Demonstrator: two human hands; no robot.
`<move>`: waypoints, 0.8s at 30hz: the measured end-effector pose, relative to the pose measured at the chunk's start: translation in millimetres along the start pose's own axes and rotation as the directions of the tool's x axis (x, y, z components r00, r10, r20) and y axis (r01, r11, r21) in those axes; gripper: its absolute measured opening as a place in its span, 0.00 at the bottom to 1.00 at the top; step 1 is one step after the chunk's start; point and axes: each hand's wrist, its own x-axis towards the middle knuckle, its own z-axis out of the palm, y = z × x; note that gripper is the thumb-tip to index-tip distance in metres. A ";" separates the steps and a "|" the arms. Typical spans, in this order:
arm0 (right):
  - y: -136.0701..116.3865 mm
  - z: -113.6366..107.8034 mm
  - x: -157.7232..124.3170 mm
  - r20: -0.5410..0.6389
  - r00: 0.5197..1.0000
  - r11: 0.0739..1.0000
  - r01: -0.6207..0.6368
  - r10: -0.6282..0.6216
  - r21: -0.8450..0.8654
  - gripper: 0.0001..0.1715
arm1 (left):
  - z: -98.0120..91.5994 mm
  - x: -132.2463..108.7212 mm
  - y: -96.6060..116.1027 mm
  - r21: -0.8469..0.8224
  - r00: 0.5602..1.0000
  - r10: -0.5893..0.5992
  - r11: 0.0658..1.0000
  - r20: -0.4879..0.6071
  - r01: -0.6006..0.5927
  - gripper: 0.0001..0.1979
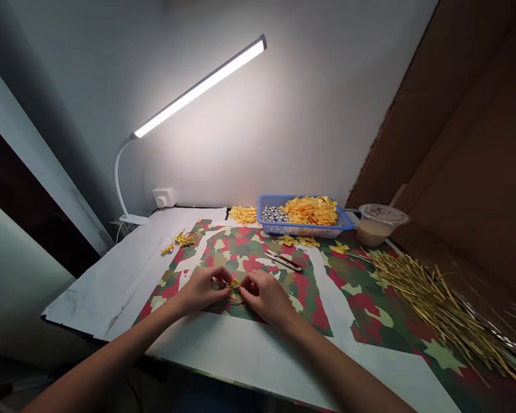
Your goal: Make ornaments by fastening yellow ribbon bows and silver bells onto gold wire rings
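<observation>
My left hand point(208, 285) and my right hand point(261, 291) meet over the camouflage-patterned sheet near the table's front. Between their fingertips is a small yellow ribbon bow point(234, 285), with a thin ring or wire loop hanging below it. Both hands pinch at the bow from either side, thumbs and forefingers closed. Exactly how the bow joins the loop is too small to tell. Beyond my right hand lies a pair of thread snips point(284, 261). Finished-looking yellow bows on thin rings point(184, 238) rest to the left.
A blue basket point(305, 231) at the back holds yellow bows and silvery beads. More yellow bows point(243, 215) lie beside it. Gold-coloured stalks point(434, 310) spread at the right, near a lidded plastic cup point(378, 222). A lit desk lamp point(202, 87) stands back left.
</observation>
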 end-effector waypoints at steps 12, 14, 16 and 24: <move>-4.7 -6.9 1.9 -0.068 0.997 0.996 -0.016 0.022 0.093 0.08 | -12.4 10.4 -10.0 0.241 0.938 0.007 0.967 -0.346 0.081 0.11; -3.0 -8.0 2.9 -0.085 0.996 0.993 -0.025 0.034 0.112 0.08 | -31.4 19.3 -22.6 0.243 0.913 -0.080 0.951 -0.399 0.190 0.10; -0.7 -8.4 3.9 -0.095 0.995 0.991 -0.032 0.044 0.127 0.08 | -54.5 29.5 -38.4 0.223 0.871 -0.199 0.919 -0.450 0.326 0.11; 4.4 -9.2 7.8 -0.128 0.990 0.987 -0.038 0.059 0.156 0.08 | -124.1 52.6 -78.9 0.130 0.687 -0.458 0.772 -0.564 0.622 0.16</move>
